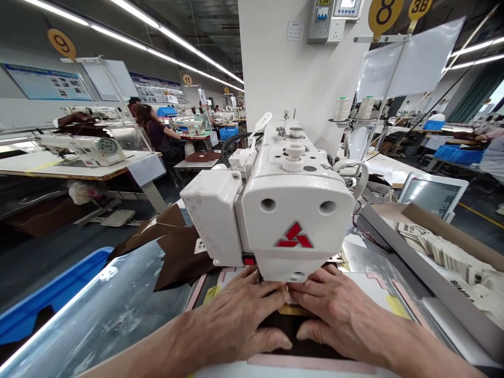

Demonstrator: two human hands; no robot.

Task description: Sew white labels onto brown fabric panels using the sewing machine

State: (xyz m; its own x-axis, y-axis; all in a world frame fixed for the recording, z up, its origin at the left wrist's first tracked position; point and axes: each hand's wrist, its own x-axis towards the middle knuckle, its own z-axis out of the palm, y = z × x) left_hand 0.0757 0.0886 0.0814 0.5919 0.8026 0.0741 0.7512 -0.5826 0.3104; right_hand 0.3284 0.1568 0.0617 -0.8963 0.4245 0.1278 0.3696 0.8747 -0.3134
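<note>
A white industrial sewing machine head (291, 210) with a red three-diamond logo fills the middle of the view. Below its front end, my left hand (240, 315) and my right hand (334, 315) press down side by side, fingertips almost meeting near the presser area. Under them lies a dark brown panel (291, 331), likely leather, on a pale template board (378, 294) edged in pink. A yellow strip (293, 311) shows between my hands. The needle is hidden behind the machine head and my fingers.
Loose brown pieces (177, 252) lie left of the machine, beside a transparent plastic sheet (98, 299) and a blue bin (39, 310). On the right, a cardboard tray (444, 252) holds several stacked paper tags. Thread cones (342, 109) stand behind. A seated co-worker (157, 131) works at another machine.
</note>
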